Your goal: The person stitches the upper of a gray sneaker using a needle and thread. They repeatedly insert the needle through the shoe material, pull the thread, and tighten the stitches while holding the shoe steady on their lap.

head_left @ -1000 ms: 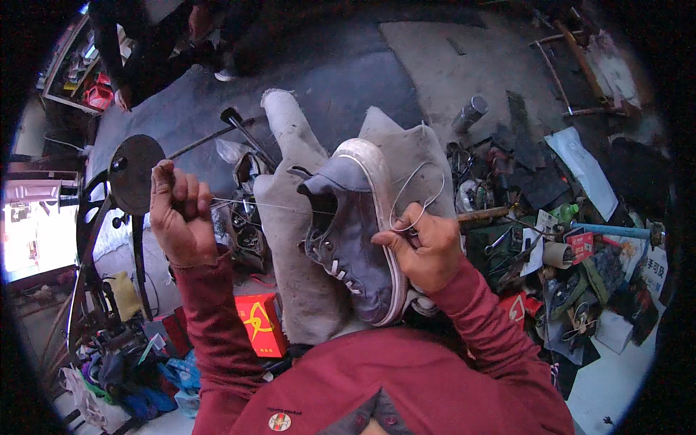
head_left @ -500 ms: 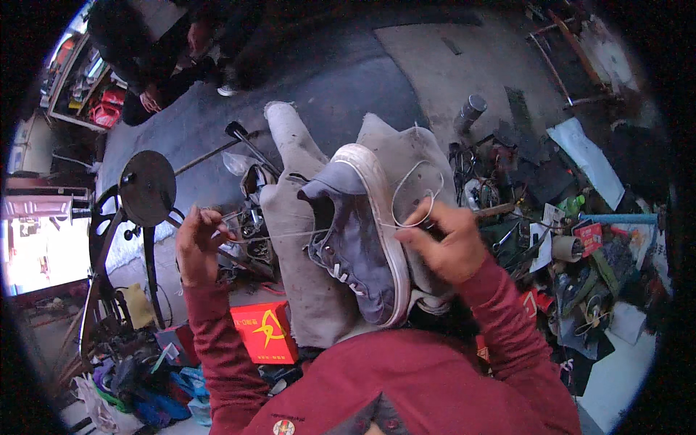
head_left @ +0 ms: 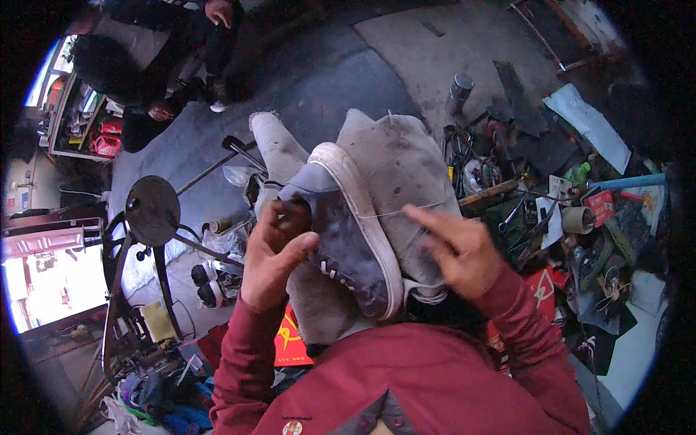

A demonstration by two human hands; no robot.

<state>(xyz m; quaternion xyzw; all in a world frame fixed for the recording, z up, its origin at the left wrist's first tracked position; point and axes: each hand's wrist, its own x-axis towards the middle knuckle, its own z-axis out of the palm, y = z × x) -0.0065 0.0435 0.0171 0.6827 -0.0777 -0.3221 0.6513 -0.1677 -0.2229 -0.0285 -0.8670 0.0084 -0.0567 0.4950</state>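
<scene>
A grey-blue sneaker (head_left: 341, 243) with a white sole rim lies on its side across my lap, between my knees in grey trousers (head_left: 395, 156). My left hand (head_left: 272, 254) is curled against the shoe's upper near the toe, fingers pressed on the fabric. My right hand (head_left: 453, 250) sits just right of the sole with the index finger stretched out. A thin pale thread (head_left: 395, 212) runs taut from the sole rim to those fingers. Whether the left hand also holds a needle is hidden.
A black iron stand with a round wheel (head_left: 152, 210) stands at my left. A red box (head_left: 293, 341) lies by my left thigh. Tools, a tape roll (head_left: 576, 219) and scraps crowd the floor at right, beside a metal can (head_left: 460, 88). Another person crouches (head_left: 138, 69) at top left.
My left hand came in from far out at the left, where it was pulling thread, to the shoe's upper. My right hand shifted right of the sole, drawing the thread taut.
</scene>
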